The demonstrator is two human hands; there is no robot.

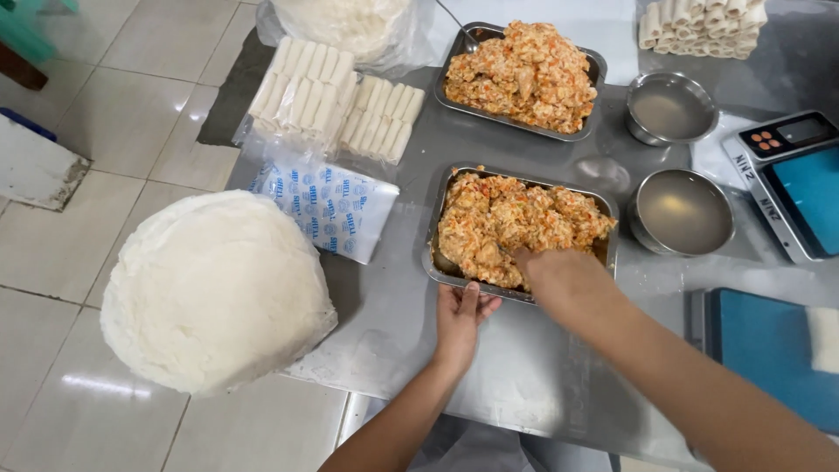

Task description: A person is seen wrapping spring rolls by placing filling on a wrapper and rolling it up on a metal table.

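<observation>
**A:** From the head view, what are the hands doing?

**B:** The left hand (461, 316) is lying palm-down on the steel table (524, 367) near its front edge, fingers stretched out and slightly apart, fingertips touching the near rim of the front tray (434, 253). It is clamping nothing. The right hand (555, 275) is reaching over that same rim into the orange-and-white minced filling (507, 223). Its fingertips are sinking into the mix, so I cannot tell whether they are apart or pinching any filling.

**A:** Where is that tray sitting?

**B:** Around the middle of the table, just in front of a second metal tray (596, 65), which is heaped with the same filling and has a spoon handle (454, 24) sticking out at its far left corner.

**A:** What is lying around them?

**B:** Two round steel bowls (682, 214) of cloudy liquid are standing to the right of the trays. A digital scale (800, 179) with a blue top is resting by the right edge, and a blue board (760, 350) is lying near the front right corner. Rows of white rolled wrappers (336, 100) are lining the far left part, beside a blue-printed plastic packet (328, 208). A thick round stack of white wrapper sheets (214, 293) is hanging over the left edge, and more rolls (699, 26) are piling at the far right corner.
</observation>
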